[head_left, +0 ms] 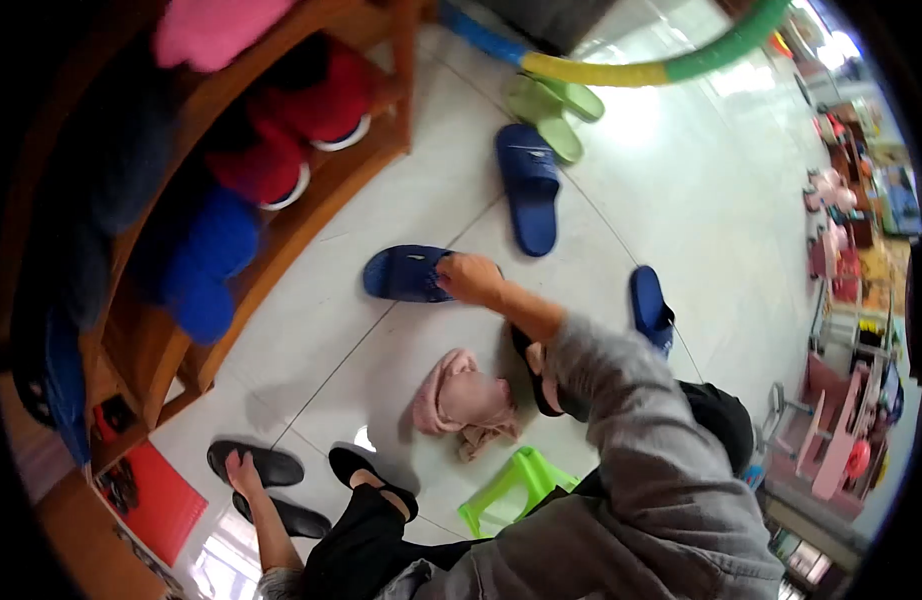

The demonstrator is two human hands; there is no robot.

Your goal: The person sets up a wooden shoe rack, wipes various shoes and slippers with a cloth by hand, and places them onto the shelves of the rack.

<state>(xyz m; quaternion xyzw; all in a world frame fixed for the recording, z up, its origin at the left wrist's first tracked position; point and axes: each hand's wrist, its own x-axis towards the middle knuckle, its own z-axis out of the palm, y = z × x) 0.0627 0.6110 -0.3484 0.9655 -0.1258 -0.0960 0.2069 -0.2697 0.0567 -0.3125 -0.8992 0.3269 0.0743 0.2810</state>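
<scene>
My right hand (469, 278) is closed on the strap end of a dark blue slipper (396, 274) at the middle of the white tiled floor. At lower left, my left hand (245, 476) has its fingers on a black slipper (271, 464), seemingly gripping its upper part. Just beneath that one lies a second black slipper (299, 520). Another blue slipper (532, 190) rests above my right hand, and a third blue slipper (649, 300) is right of my forearm. Between my feet is a crumpled pink cloth (449, 392).
A wooden shoe rack (331, 165) on the left holds red shoes (321, 100) and blue shoes (206, 265). Light green slippers (556, 125) lie near a striped hoop (601, 72) at the top. A green plastic stool (511, 485) stands close to me. A red mat (166, 505) is at lower left.
</scene>
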